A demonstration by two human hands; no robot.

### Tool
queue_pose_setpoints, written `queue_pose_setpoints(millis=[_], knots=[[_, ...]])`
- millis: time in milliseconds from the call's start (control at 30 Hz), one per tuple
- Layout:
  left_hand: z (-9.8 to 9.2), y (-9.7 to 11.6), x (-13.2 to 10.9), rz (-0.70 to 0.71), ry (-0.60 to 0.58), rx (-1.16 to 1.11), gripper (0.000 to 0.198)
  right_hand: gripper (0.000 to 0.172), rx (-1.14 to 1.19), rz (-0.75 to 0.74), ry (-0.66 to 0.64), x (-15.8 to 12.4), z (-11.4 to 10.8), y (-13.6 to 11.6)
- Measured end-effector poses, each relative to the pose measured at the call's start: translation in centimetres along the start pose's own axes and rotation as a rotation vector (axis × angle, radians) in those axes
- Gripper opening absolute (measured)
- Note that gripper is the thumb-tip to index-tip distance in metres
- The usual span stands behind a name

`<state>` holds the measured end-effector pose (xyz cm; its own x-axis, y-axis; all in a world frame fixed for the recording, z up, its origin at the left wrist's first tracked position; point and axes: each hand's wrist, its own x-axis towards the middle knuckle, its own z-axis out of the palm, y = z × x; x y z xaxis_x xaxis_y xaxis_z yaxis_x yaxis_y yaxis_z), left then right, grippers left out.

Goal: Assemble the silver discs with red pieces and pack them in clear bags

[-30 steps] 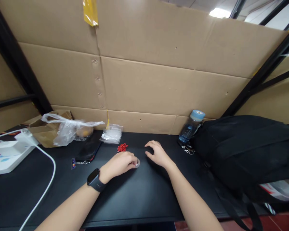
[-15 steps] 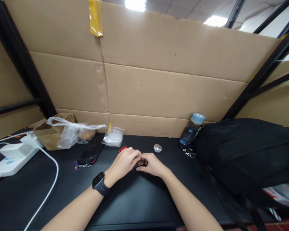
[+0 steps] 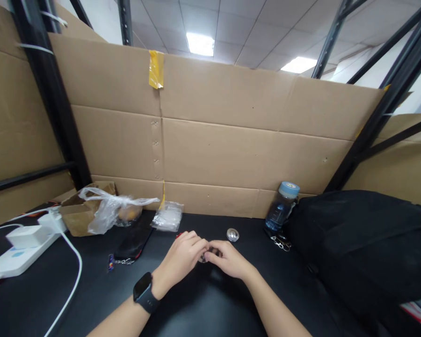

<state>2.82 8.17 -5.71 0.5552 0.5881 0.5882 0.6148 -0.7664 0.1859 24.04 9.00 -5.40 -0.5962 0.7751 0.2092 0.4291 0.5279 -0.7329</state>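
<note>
My left hand (image 3: 184, 255), with a dark watch (image 3: 145, 291) on its wrist, bends its fingers over a small dark object with a shiny edge (image 3: 215, 251). My right hand (image 3: 233, 260) grips the same object from the other side, thumb and fingers closed around it. Most of it is hidden by the fingers, so its kind does not show. The two hands meet just above the black tabletop (image 3: 196, 304). A round silver disc-like piece (image 3: 232, 234) lies a little beyond my right hand. Something red (image 3: 178, 235) peeks out behind my left hand, mostly covered.
Left of my hands lie a dark pouch (image 3: 135, 241) with a chain, a clear plastic packet (image 3: 167, 216), a plastic bag (image 3: 107, 210) and a white power strip (image 3: 21, 255). To the right are a water bottle (image 3: 280, 208) and a black backpack (image 3: 365, 252). Cardboard (image 3: 224, 159) walls the back.
The view has tipped upward, so everything sits lower in the picture. Both hands still hold the small object; my fingers have shifted around it and the red thing is more covered.
</note>
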Motion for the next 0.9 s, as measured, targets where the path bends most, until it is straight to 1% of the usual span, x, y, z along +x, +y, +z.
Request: queue_pose_setpoints(millis=[133, 300, 400, 467, 533, 567, 633, 700, 733, 800, 900], knots=[[0.2, 0.1, 0.0, -0.001, 0.009, -0.002, 0.014, 0.019, -0.068, -0.038, 0.060, 0.2, 0.4, 0.4], [0.1, 0.3, 0.0, -0.034, -0.024, -0.001, 0.015, 0.038, -0.104, -0.037, 0.084, 0.3, 0.7, 1.1], [0.2, 0.7, 0.1, -0.034, -0.016, -0.059, 0.015, 0.037, -0.123, -0.011, 0.113, 0.1, 1.0, 1.2], [0.3, 1.1, 0.1, -0.065, 0.012, -0.156, 0.014, 0.030, -0.113, -0.005, 0.150, 0.1, 1.1, 1.1], [0.5, 1.2, 0.2, -0.136, 0.090, -0.271, 0.011, 0.021, -0.030, 0.013, 0.203, 0.1, 1.0, 1.1], [0.5, 1.2, 0.3, -0.179, 0.141, -0.316, 0.010, 0.020, 0.039, 0.030, 0.245, 0.3, 0.8, 1.1], [0.6, 1.0, 0.4, -0.252, 0.224, -0.367, 0.012, 0.029, 0.224, 0.063, 0.365, 0.6, 0.3, 1.4], [0.7, 0.5, 0.5, -0.280, 0.244, -0.377, 0.014, 0.040, 0.419, 0.086, 0.466, 1.0, -0.2, 1.7], [0.7, 0.3, 0.5, -0.283, 0.237, -0.369, 0.014, 0.044, 0.504, 0.093, 0.487, 1.1, -0.3, 1.8], [1.0, -0.1, 0.5, -0.274, 0.218, -0.339, 0.012, 0.050, 0.629, 0.099, 0.467, 1.2, -0.2, 1.9], [1.5, -0.2, 0.4, -0.266, 0.211, -0.303, 0.011, 0.055, 0.735, 0.090, 0.365, 1.1, 0.8, 1.6]])
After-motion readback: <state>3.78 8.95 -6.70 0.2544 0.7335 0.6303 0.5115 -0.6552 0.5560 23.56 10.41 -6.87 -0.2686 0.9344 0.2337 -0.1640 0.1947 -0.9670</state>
